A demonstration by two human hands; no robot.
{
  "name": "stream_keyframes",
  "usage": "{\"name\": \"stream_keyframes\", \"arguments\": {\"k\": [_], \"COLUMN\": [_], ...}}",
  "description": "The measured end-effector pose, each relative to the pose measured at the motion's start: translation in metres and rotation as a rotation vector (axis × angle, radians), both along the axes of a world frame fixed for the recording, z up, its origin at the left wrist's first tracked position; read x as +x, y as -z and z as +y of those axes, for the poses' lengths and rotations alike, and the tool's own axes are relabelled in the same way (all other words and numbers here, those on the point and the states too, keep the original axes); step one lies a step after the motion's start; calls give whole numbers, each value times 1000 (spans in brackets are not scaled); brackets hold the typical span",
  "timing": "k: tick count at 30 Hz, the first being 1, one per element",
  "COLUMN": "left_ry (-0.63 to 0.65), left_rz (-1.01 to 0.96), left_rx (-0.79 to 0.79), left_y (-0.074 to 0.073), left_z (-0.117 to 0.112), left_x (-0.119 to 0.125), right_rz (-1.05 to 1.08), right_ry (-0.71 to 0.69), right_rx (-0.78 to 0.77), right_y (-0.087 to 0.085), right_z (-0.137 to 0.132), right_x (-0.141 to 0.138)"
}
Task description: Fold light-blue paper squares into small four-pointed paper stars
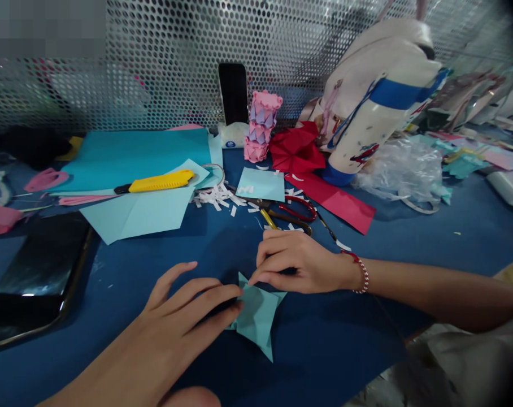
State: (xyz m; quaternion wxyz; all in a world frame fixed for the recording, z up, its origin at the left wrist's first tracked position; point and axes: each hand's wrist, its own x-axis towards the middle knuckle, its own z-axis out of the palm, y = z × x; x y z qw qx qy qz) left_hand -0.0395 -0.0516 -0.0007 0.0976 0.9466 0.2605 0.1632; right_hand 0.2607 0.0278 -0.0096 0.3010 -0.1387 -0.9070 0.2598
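"How do the hands stand, from the left?"

"The left hand [197, 308] is loosely spread, its middle fingertips on the left side of the star [256, 319]. That lies on the desk [324, 333], between the hands. The right hand [296, 263] is drawn narrow, thumb and forefinger together at the star's upper edge. Whether paper is caught between them, I can't tell."

"How would the star handle?"

"Light, I'd judge: thin paper, crisp along its folds, easily creased and quick to slide. Steady it flat from the left; pinch near a fold on the right. The tips look weakest."

"And the counts?"

"One star: three points stand clear, another corner is partly under the left fingers. Around it, left to right: one flat phone [31, 271], one teal sheet [138, 155], one knife [161, 182], white scraps [216, 195] past counting, one upright phone [233, 93], one pink tower [262, 127]."

"Further right?"

"One red flower [298, 150], at least one pair of scissors [301, 210], partly hidden, one red strip [337, 203], one bottle [377, 116]."
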Motion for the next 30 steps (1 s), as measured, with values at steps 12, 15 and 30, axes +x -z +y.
{"name": "stream_keyframes", "arguments": {"k": [12,15,30], "left_ry": [-94,-100,-153], "left_rz": [-50,-48,-22], "left_rx": [-143,-151,-102], "left_y": [3,1,27], "left_z": [-6,-6,-9], "left_x": [0,0,-5], "right_rz": [-76,-77,-41], "right_ry": [44,54,77], "right_rx": [-219,-247,-240], "right_y": [-5,-4,-2], "right_z": [-5,-8,-12], "right_x": [-1,-2,-3]}}
